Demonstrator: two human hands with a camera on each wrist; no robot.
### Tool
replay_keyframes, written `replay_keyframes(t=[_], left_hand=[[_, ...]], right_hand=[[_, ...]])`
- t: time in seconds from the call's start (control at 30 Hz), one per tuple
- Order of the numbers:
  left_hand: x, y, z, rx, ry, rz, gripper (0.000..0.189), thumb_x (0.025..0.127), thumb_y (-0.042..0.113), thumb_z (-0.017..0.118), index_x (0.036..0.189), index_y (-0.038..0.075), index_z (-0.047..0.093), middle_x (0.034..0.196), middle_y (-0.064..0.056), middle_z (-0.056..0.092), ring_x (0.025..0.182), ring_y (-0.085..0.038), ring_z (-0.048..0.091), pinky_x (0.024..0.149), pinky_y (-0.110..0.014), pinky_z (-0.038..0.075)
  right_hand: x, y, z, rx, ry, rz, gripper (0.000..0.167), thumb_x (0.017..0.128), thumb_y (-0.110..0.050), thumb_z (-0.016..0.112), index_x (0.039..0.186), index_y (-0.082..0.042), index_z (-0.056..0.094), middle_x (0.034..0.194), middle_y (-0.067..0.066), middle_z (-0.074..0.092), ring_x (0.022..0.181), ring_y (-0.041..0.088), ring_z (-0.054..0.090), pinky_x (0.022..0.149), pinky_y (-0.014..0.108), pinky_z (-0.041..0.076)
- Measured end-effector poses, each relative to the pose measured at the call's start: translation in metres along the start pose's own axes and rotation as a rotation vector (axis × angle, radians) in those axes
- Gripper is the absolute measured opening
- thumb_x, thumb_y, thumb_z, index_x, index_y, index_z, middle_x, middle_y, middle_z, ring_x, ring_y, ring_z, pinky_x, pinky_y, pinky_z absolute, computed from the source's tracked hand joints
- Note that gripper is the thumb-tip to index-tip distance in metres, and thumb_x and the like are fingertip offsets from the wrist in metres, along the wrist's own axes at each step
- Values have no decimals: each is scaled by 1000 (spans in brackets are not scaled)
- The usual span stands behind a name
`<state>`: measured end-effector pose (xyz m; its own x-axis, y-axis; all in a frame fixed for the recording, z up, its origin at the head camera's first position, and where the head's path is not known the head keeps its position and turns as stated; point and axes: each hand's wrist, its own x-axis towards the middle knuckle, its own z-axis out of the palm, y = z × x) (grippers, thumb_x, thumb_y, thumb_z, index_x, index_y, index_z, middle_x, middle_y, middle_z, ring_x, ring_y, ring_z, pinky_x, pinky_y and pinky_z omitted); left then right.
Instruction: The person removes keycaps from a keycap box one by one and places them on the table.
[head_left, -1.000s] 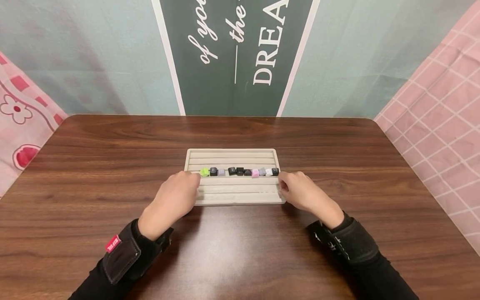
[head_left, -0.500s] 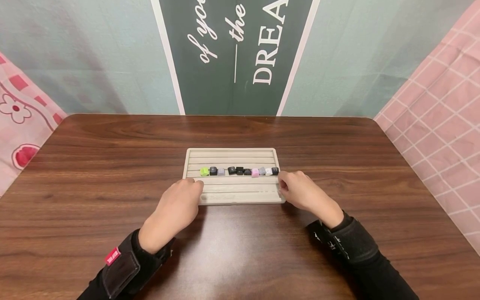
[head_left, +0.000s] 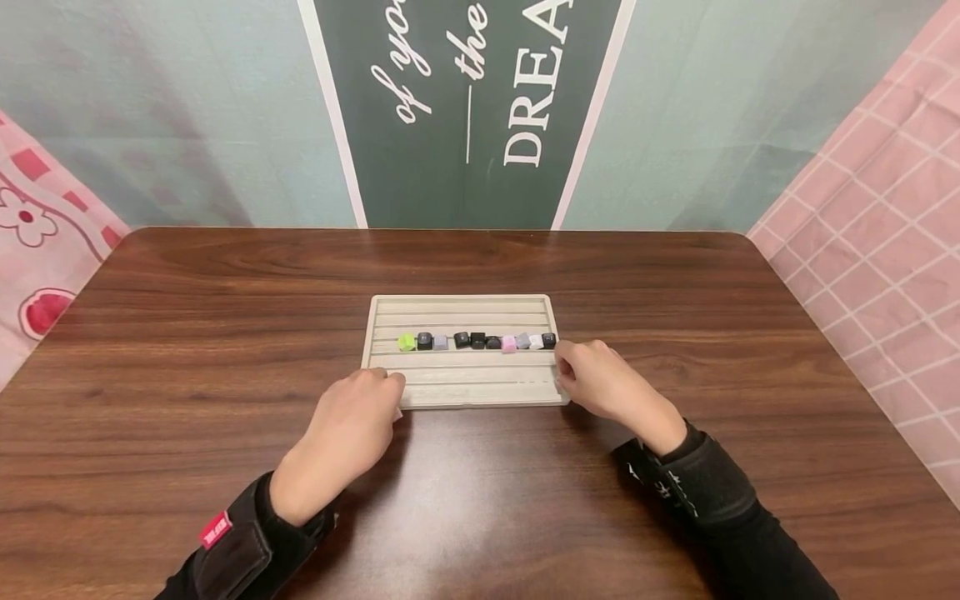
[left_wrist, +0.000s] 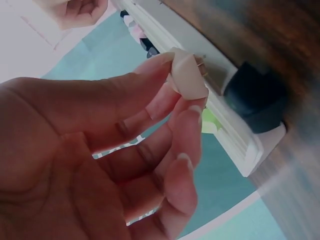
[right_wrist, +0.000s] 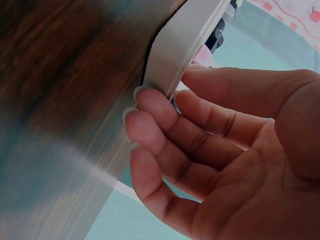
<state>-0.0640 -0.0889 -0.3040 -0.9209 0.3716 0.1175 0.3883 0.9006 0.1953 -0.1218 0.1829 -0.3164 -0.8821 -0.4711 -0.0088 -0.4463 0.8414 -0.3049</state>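
Note:
My left hand [head_left: 348,437] is at the near left corner of a cream ridged tray [head_left: 465,393]. Thumb and fingertips pinch a white keycap [left_wrist: 187,75], seen best in the left wrist view. My right hand [head_left: 603,382] grips the tray's right end, thumb on the rim and curled fingers against the outer side. Along one tray ridge runs a row of keycaps: a lime green one [head_left: 407,342] at the left, several black and grey ones, a pink one [head_left: 508,343], a white one [head_left: 536,342] and a black one [head_left: 549,341] by my right hand.
The tray lies on a dark brown wooden table [head_left: 480,500]. A dark shape [left_wrist: 257,95], too blurred to name, shows beside the tray in the left wrist view. Printed cloths hang behind the table and at both sides.
My left hand has drawn back from the tray's left end, beside the green keycap, to its near left corner. My right hand and the keycap row stay put.

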Motion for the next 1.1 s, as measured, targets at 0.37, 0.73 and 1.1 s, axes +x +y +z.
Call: replay_keyframes(t=[0.37,0.73,1.1], left_hand=[[-4,-2,7,9,-9,16,22,70,-1,70,63,6,50,63,-6,51,59,-26,54,49,-36,41],[-3,0,6,14,-30,-2,18,70,-3,69,65,5,53,64,-6,49,61,-26,52,49,-36,42],[-4,1,7,26,-26,-8,17,68,-10,62,66,3,52,65,-8,47,63,-28,51,49,-38,42]], right_hand=[[0,-1,-1,-1,4,-2,24,77,2,61,66,-9,42,57,-1,38,54,15,40,50,27,31],[0,-1,-1,-3,-10,10,24,78,1,61,67,-9,42,58,-1,39,55,15,40,51,27,32],[0,-1,-1,-7,-8,10,25,77,1,62,67,-9,42,58,-1,39,55,15,40,51,27,32]])
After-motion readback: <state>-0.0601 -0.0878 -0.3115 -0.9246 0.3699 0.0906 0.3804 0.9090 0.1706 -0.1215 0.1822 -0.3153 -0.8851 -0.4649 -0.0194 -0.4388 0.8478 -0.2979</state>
